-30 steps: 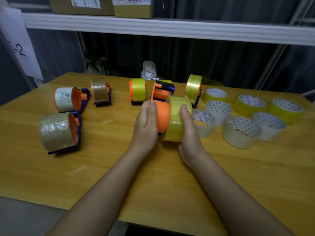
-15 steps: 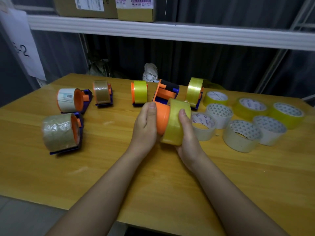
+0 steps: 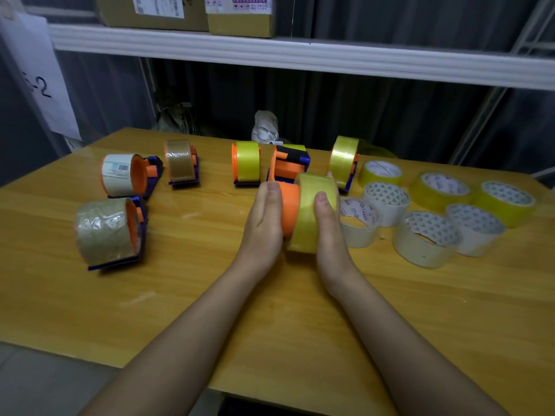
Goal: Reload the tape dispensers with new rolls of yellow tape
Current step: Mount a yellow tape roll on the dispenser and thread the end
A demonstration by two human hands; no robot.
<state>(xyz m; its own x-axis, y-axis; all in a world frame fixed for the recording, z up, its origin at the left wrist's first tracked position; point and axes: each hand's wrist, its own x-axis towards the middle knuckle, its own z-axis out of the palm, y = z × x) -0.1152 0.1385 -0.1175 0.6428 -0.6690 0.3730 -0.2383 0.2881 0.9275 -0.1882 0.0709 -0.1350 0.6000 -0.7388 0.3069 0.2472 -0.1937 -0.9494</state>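
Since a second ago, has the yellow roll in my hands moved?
No. The yellow roll sits just as close to the white roll on its right, and just as far onto the orange hub, as before.

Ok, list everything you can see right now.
Yellow-loaded dispensers: two, orange-blue, far middle.
Brown-loaded dispensers: two, orange-blue, left.
White-loaded dispenser: one, orange-blue, far left.
Black-topped dispenser: one, orange-blue, far middle.
Loose yellow rolls: three, right.
Loose whitish rolls: four, right.
Table: one, wooden.
Boxes: two, cardboard, shelf above.
Held dispenser: one, orange hub, centre.
Yellow roll: one, yellow, partly on that hub.
Left hand: one, bare, grips held dispenser.
Right hand: one, bare, grips yellow roll.
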